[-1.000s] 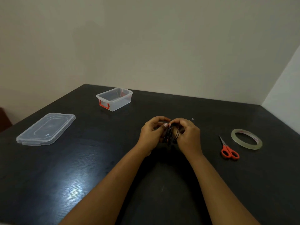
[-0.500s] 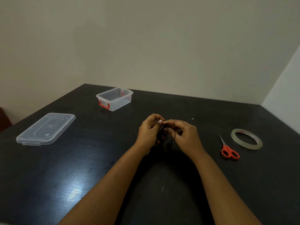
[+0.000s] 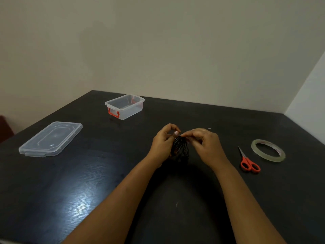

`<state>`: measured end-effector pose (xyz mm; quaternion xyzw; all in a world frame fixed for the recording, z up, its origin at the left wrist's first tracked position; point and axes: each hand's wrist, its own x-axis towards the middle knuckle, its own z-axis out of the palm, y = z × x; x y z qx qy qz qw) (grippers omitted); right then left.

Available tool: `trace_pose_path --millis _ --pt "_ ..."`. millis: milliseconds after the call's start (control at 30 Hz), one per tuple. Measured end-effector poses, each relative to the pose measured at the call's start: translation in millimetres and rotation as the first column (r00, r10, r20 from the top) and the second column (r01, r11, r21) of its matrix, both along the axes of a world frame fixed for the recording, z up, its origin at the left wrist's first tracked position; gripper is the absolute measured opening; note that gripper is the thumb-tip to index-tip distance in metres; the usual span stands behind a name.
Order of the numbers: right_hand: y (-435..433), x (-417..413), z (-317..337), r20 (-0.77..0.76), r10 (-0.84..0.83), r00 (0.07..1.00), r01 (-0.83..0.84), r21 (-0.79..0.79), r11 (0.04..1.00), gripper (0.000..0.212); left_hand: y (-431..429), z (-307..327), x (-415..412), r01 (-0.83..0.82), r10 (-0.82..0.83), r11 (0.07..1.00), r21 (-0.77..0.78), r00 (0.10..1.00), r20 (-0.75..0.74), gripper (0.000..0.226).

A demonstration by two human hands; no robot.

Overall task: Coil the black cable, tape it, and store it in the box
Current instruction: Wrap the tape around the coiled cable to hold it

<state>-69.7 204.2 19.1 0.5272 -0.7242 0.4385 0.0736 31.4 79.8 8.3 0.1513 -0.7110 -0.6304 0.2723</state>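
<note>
Pinching the top of the cable [image 3: 180,148], both hands hold the coil upright just above the tabletop [image 3: 73,182]: left hand [image 3: 162,143] grips the loops, right hand [image 3: 204,145] nips the crown, likely keeping turns gathered. Tape [image 3: 268,150] and scissors [image 3: 248,162] lie untouched beside the right hand, convenient for binding. Box [image 3: 125,106] stands open, well apart.

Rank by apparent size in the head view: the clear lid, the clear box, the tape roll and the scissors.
1. clear lid, plainly largest.
2. clear box, though it sits farther away, so its true size may be closer to the lid's.
3. tape roll and scissors: they look alike, so I do not rank them.
</note>
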Motion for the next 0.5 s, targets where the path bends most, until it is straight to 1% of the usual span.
trace_pose_path --millis 167,267,367,500 --pt "-1.0 1.7 -1.9 0.069 0.029 0.997 -0.025 -0.048 0.999 0.025 -0.2 -0.6 0.8 0.021 -0.021 1.000 -0.021 1.000 0.010 0.013" --pt "-1.5 4.0 -1.0 0.121 0.086 0.989 -0.074 -0.095 0.993 0.029 -0.9 -0.4 1.4 0.030 -0.029 0.999 -0.034 1.000 0.009 0.021" --pt "-2.9 3.8 -2.0 0.177 0.085 0.981 -0.066 -0.108 0.992 0.031 -2.3 -1.2 1.3 0.034 -0.034 0.999 -0.035 0.999 0.018 0.026" --pt "-3.1 4.6 -2.5 0.177 0.098 0.979 -0.075 -0.133 0.988 0.031 -4.1 -4.0 0.0 0.043 -0.042 0.998 -0.047 0.999 0.020 0.029"
